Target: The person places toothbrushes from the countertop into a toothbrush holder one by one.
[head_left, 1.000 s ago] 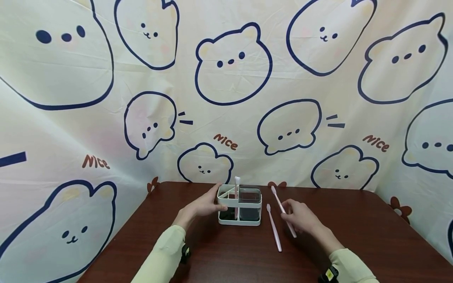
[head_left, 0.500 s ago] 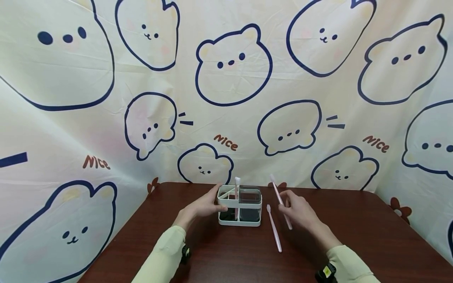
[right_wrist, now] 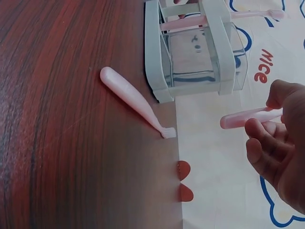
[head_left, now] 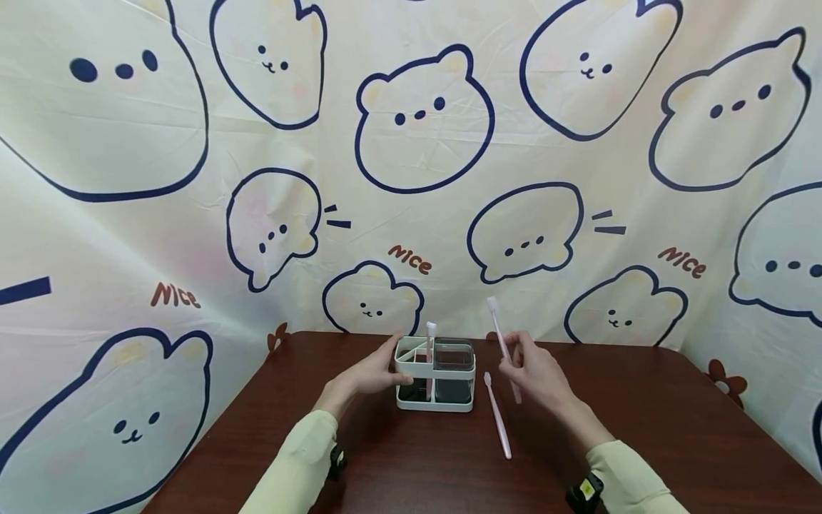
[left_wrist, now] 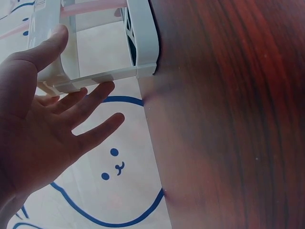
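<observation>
A pale green toothbrush holder (head_left: pixel 453 374) with a clear cup stands on the table in the head view. My left hand (head_left: pixel 361 373) grips its left side, thumb on the front rail and fingers along the side. One pink toothbrush (head_left: pixel 431 330) stands upright in a left compartment of the holder. To the right, my right hand (head_left: pixel 538 375) pinches a second pink toothbrush (head_left: pixel 494 315), raised off the table with bristles up and tilted left. The rounded handle end (right_wrist: pixel 233 119) sticks out below the fingers in the right wrist view. Between holder and right hand lies a third pink toothbrush (head_left: pixel 498 421).
The dark brown wooden table (head_left: pixel 411 471) runs back to a cream cloth (head_left: pixel 424 153) printed with cartoon bears. This cloth hangs behind the table and along both sides. The clear cup (right_wrist: pixel 190 50) fills the holder's right half.
My right hand has lifted its toothbrush and shifted it slightly left, turning it more upright. My left hand, the holder and the lying toothbrush have stayed put.
</observation>
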### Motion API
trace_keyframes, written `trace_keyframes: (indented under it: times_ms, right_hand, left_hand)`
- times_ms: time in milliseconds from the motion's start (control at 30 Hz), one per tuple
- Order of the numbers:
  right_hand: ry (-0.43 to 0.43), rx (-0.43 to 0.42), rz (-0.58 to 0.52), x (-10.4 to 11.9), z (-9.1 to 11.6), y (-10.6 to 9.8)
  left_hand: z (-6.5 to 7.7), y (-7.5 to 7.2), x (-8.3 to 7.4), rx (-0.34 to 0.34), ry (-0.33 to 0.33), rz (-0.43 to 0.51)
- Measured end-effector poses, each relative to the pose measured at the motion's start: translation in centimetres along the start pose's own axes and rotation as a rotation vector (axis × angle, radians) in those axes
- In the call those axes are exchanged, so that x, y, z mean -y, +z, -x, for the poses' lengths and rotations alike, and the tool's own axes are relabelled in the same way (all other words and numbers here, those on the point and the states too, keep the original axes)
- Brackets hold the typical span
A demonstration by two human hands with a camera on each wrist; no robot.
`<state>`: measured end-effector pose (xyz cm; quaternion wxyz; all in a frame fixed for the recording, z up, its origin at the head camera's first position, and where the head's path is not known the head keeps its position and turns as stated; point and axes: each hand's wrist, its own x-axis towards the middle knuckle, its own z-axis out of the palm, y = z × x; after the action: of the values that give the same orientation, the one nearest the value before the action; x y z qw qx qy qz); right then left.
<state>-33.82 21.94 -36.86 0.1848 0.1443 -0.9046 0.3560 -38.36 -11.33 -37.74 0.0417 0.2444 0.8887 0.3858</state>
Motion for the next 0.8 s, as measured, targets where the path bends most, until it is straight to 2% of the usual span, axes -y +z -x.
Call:
trace_keyframes:
  times_ms: [367,800]
  right_hand:
    - [-0.044,-0.035,-0.001,1.0,-0.4,0.1]
    - [-0.1,-0.1,0.026,2.3,-1.0,0.3]
  left_hand:
    - [0.1,0.0,-0.1,-0.007,-0.009,0.012]
    - [0.1,0.0,0.0,-0.002,0.009,0.017]
